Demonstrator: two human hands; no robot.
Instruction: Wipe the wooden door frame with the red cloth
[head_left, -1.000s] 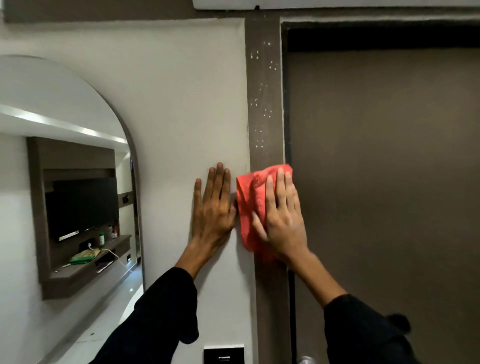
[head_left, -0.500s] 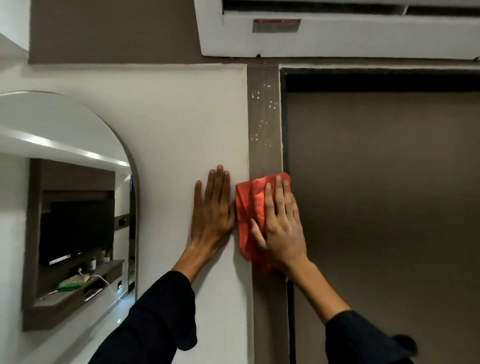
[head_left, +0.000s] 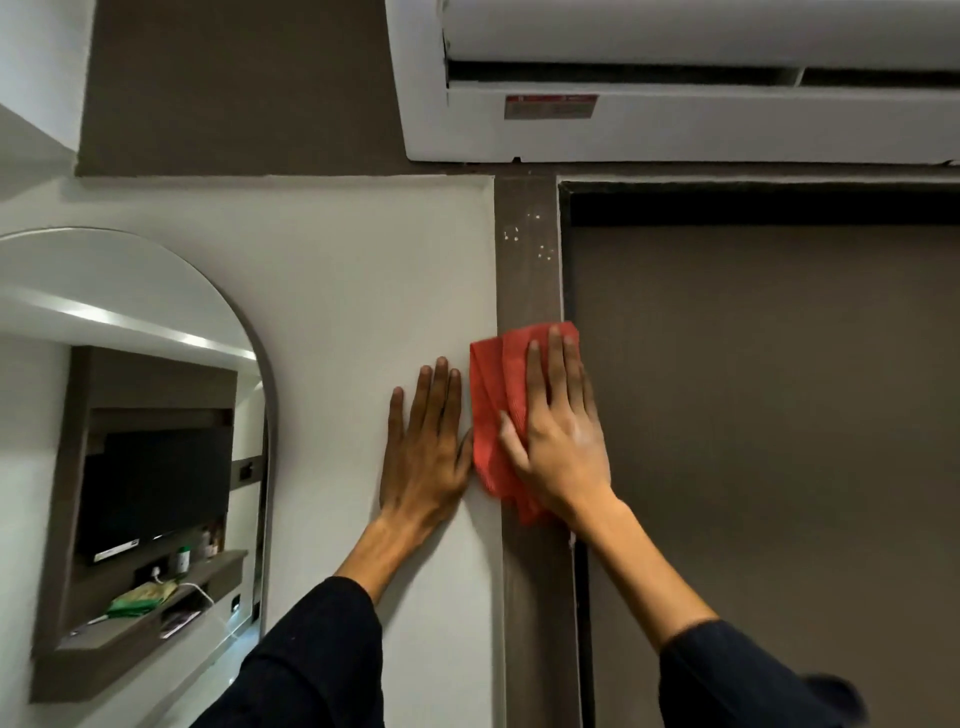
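A brown wooden door frame (head_left: 527, 270) runs vertically between the white wall and the brown door, with small white specks near its top. My right hand (head_left: 558, 436) lies flat on a folded red cloth (head_left: 491, 405) and presses it against the frame at mid height. The cloth's lower edge hangs out below my palm. My left hand (head_left: 423, 452) rests flat on the white wall just left of the frame, fingers together and pointing up, holding nothing.
The closed brown door (head_left: 769, 415) fills the right side. A white air conditioner (head_left: 675, 124) hangs directly above the frame's top. An arched mirror (head_left: 130, 415) on the left wall reflects a shelf and a television.
The view has tilted upward, bringing the air conditioner into sight. My right hand and the cloth have slid up the frame toward the specks, several of which are gone. My left hand stays on the wall.
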